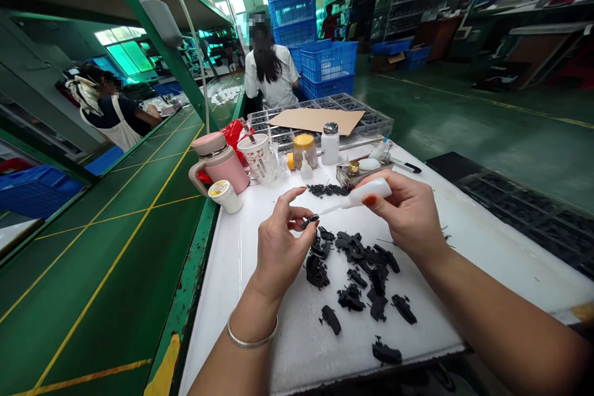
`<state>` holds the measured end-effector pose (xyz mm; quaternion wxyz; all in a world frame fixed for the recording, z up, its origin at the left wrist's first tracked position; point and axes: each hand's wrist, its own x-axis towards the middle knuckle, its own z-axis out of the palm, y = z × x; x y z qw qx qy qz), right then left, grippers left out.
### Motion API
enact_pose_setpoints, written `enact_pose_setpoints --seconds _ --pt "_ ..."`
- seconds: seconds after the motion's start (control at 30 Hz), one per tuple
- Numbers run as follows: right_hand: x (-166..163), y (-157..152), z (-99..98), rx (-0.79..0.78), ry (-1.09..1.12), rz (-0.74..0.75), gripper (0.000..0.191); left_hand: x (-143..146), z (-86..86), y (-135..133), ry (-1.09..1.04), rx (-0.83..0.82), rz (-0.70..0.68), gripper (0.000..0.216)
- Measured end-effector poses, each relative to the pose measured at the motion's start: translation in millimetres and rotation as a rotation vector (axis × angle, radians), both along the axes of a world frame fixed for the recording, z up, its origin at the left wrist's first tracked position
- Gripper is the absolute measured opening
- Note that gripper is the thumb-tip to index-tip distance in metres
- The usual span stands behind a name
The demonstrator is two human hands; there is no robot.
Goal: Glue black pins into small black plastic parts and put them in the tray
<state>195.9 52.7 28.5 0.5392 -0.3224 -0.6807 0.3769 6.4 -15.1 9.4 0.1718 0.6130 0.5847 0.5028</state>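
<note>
My left hand (284, 241) pinches a small black plastic part (310, 221) between thumb and fingers, above the white tabletop. My right hand (408, 207) is closed around a white squeeze bottle (371, 192), tilted so its thin clear nozzle points left. The nozzle tip is at or very close to the black part; whether they touch I cannot tell. Below both hands lie several loose black plastic parts (351, 297), curved and with thin prongs. Behind the nozzle sits a heap of tiny black pieces (327, 189).
A pink mug (227, 170), a paper cup (257, 158), a small white tub (225, 197), a yellow-lidded jar (305, 147) and a white dispenser bottle (330, 145) line the back. Cardboard (315, 119) covers compartment trays. A green conveyor (116, 241) runs left. Two people sit further off.
</note>
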Motion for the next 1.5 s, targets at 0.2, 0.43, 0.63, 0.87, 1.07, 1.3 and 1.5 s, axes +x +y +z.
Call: enact_pose_setpoints --seconds 0.2,0.43,0.63,0.87,1.07,1.3,1.5 --pt "1.1 -0.2 0.6 -0.004 0.010 -0.011 0.029 0.3 0.7 -0.2 0.000 0.010 0.001 0.053" --pt "3.9 5.5 -6.1 -0.072 0.121 0.028 0.029 0.6 1.5 -0.3 -0.021 0.010 -0.004 0.052" --pt "4.2 11.9 -9.9 -0.180 0.184 0.048 0.029 0.7 1.9 0.9 -0.196 -0.046 -0.024 0.051" --pt "-4.9 10.9 -7.8 -0.388 0.334 0.203 0.047 0.7 4.3 4.7 -0.608 -0.138 -0.215 0.057" --pt "-16.0 -5.8 -11.9 -0.171 -0.058 0.222 0.028 7.0 5.8 4.0 -0.680 -0.117 -0.270 0.072" --pt "-21.9 -15.1 -17.5 0.248 -0.234 0.119 0.006 12.5 0.8 4.5 -0.694 -0.134 -0.296 0.082" --pt "-18.6 -13.3 -19.1 0.427 -0.322 0.080 0.006 12.4 -1.8 4.8 -0.670 -0.137 -0.291 0.085"
